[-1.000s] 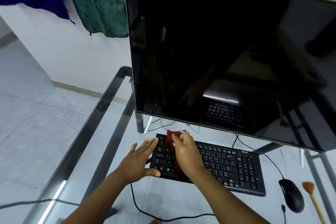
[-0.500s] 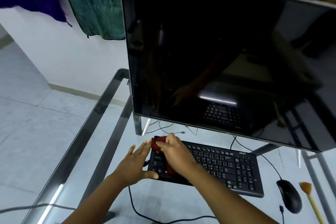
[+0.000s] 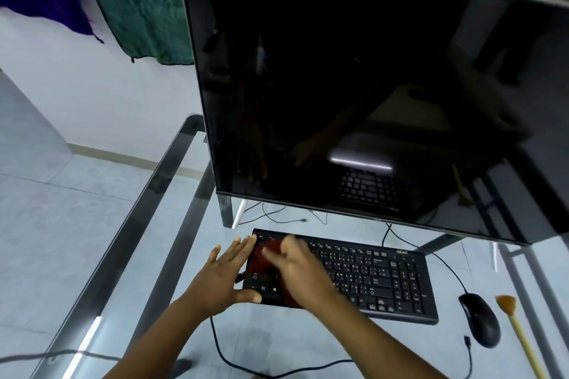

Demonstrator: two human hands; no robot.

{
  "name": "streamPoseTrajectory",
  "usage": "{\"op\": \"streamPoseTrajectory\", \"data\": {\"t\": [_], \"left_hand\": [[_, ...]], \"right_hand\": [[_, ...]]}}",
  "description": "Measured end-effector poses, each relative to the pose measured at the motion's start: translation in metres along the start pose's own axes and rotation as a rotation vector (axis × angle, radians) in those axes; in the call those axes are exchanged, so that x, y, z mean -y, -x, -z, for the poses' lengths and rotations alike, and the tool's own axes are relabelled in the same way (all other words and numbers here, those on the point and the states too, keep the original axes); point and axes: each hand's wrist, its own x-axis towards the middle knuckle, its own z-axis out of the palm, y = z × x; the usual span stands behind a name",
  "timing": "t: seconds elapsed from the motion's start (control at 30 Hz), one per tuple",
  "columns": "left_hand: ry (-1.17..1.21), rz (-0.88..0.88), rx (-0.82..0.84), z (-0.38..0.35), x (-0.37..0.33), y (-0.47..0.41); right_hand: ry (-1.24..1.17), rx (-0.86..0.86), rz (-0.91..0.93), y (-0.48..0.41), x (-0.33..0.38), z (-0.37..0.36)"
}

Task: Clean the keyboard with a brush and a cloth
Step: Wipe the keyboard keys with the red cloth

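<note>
Head: right hand [image 3: 300, 271] presses cloth [image 3: 271, 252] (blurred), keyboard [image 3: 385, 280] left end.

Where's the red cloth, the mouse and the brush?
red cloth [image 3: 271, 251]: head view, on its uncovered upper part.
mouse [image 3: 480, 321]: head view, on the middle of its black back.
brush [image 3: 505, 302]: head view, on its orange bristle head.

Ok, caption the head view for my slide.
Right hand presses a red cloth on the keyboard; left hand braces its left edge.
</note>
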Motion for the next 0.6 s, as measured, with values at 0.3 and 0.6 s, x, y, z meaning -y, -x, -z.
{"op": "streamPoseTrajectory", "data": {"t": [0.3,0.6], "left_hand": [[-0.06,0.013,0.045,0.001,0.001,-0.002],[-0.078,0.011,0.036,-0.001,0.003,-0.002]], "right_hand": [[-0.225,-0.067,-0.25,-0.015,0.022,-0.002],[-0.172,0.196,-0.215,0.044,0.01,0.0]]}}
